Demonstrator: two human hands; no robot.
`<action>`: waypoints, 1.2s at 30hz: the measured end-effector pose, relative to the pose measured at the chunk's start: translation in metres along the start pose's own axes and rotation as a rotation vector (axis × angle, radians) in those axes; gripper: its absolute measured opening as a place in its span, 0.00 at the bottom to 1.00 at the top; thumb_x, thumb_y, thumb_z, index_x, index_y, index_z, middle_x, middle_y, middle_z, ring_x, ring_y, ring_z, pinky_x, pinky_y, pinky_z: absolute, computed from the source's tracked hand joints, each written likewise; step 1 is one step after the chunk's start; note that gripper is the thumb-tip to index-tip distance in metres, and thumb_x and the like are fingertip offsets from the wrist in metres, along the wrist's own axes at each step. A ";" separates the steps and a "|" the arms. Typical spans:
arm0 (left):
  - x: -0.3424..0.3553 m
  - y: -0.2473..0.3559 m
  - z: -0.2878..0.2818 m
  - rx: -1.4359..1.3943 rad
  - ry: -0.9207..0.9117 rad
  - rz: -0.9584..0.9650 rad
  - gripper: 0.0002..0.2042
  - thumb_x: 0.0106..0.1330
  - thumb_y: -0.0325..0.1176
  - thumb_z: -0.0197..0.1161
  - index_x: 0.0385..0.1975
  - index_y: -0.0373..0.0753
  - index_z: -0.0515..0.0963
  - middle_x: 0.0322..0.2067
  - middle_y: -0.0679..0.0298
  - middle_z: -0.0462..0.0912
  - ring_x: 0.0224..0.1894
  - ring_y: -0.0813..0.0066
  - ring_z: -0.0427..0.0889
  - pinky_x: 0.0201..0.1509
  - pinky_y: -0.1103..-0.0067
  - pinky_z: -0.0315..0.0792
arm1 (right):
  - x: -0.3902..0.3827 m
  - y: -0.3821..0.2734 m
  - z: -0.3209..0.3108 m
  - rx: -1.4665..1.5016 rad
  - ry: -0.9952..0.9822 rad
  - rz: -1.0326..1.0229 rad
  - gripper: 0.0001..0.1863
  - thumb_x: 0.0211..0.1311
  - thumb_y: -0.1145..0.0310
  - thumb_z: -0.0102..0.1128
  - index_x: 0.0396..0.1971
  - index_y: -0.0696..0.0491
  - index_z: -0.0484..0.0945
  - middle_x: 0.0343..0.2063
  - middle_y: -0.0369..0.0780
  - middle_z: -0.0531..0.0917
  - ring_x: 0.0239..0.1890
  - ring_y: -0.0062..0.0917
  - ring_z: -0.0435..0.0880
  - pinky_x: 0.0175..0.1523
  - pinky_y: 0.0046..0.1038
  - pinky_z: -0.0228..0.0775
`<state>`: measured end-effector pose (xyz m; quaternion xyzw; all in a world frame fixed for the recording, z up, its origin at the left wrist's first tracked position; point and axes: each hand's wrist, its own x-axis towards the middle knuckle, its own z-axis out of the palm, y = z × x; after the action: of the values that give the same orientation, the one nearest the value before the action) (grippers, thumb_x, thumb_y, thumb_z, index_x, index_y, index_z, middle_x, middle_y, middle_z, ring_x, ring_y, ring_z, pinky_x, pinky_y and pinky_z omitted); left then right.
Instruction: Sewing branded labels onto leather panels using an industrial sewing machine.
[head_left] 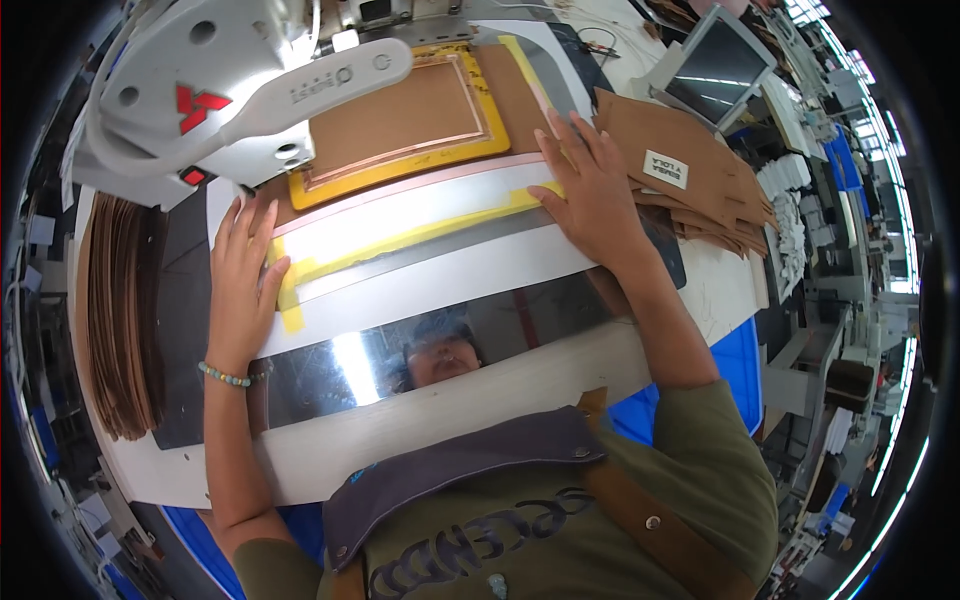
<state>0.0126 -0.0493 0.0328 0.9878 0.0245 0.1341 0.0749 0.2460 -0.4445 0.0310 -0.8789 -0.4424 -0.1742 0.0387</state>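
Note:
A brown sheet [380, 110], which looks like fabric or leather, lies under a yellow-rimmed frame [400, 167] beneath a white sewing machine head. Nearer to me is a white sheet [420, 215] edged with pink and yellow tape. My left hand [240, 280], a beaded bracelet on its wrist, lies with fingers stretched out at the left end of this taped sheet. At the right end my right hand [595, 195] rests with fingers spread, its thumb by the yellow tape. Neither hand grips anything.
The machine head [180, 90] and its lamp arm [320, 90] overhang the far left. Brown pieces are stacked at left [120, 310] and at right [690, 170], the right stack bearing a white label. A screen [715, 70] stands far right. A shiny plate [440, 350] lies nearest me.

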 end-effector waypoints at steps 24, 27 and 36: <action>-0.008 -0.010 -0.004 0.001 -0.018 -0.016 0.24 0.73 0.43 0.67 0.69 0.49 0.81 0.76 0.58 0.70 0.80 0.52 0.61 0.78 0.60 0.61 | 0.004 0.002 -0.007 0.129 -0.048 -0.014 0.27 0.78 0.53 0.58 0.67 0.55 0.80 0.75 0.42 0.72 0.81 0.42 0.60 0.81 0.47 0.52; -0.010 -0.011 -0.006 -0.065 -0.078 -0.060 0.25 0.74 0.35 0.64 0.71 0.47 0.78 0.78 0.57 0.67 0.82 0.52 0.59 0.83 0.60 0.54 | 0.004 0.001 -0.006 0.112 -0.028 -0.020 0.27 0.77 0.53 0.60 0.66 0.57 0.81 0.74 0.43 0.73 0.80 0.42 0.61 0.80 0.47 0.53; -0.008 -0.015 -0.004 -0.072 -0.029 -0.028 0.24 0.75 0.33 0.63 0.70 0.43 0.78 0.78 0.56 0.67 0.82 0.52 0.59 0.83 0.60 0.53 | 0.012 0.043 -0.034 0.104 0.278 -0.006 0.20 0.72 0.57 0.65 0.56 0.53 0.87 0.65 0.43 0.82 0.71 0.41 0.74 0.72 0.46 0.66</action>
<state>0.0032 -0.0341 0.0323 0.9859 0.0324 0.1194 0.1125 0.2775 -0.4694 0.0704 -0.8419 -0.4436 -0.2713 0.1444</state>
